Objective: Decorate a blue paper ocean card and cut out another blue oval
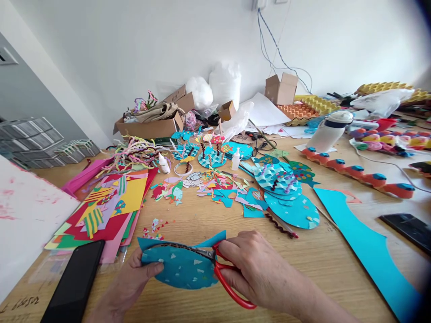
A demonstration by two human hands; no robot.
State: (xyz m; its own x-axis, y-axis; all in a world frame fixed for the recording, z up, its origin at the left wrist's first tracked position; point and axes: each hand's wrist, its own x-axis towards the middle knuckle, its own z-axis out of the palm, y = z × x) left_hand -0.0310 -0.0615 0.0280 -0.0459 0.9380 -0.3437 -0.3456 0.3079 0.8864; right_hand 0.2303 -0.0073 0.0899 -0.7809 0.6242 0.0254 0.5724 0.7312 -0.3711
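Near the table's front edge, my left hand (134, 278) pinches the left end of a rounded blue cardboard piece (183, 267) dotted with pale scraps, its thumb on top. My right hand (247, 264) has its fingers through the red handles of a pair of scissors (232, 289). The scissors' blades lie along the upper curved edge of the piece, pointing left, where blue paper stands out beyond the cardboard. Just behind the piece lie tiny coloured paper bits (156, 229).
A black phone (76, 280) and stacked coloured paper (134, 195) lie left. Paper scraps, glue bottles (235, 159) and blue discs (292, 211) spread across the middle. At right are a long blue sheet (363, 237), a white bottle (333, 130) and another dark phone (406, 231).
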